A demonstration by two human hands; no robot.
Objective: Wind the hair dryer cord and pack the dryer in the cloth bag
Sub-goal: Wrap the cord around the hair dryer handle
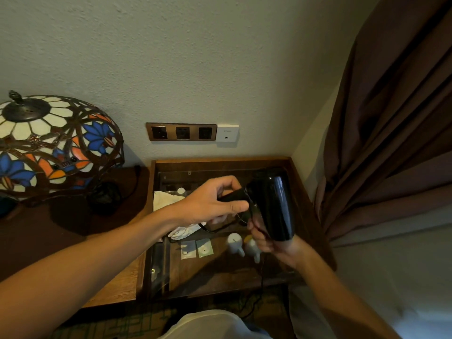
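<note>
Head camera looks down on two bare arms reaching over a wooden worktop (117, 289) with a glass-topped recess. The left hand (215, 204) has its grip clenched around the folded handle of the black hair dryer (276, 204), thumb on top and fingers curled under. The right hand (271, 241) sits just below the dryer's barrel; its fingers curl against the barrel's lower end, where the black cord (220, 227) passes, though exactly what they pinch is hard to tell. The cord loops out beneath the left hand, and another stretch runs down past the worktop edge toward the floor. The dryer is held in the air above the recess, barrel roughly upright. Under the hands, on the glass, lies a crumpled white cloth bag (168, 200), partly hidden by the left wrist. Two small white bottles (236, 243) and two flat sachets (197, 248) lie nearby. A stained-glass lamp (49, 143) stands at left, a socket panel (181, 132) is on the wall, and a brown curtain (391, 118) hangs at right.
</note>
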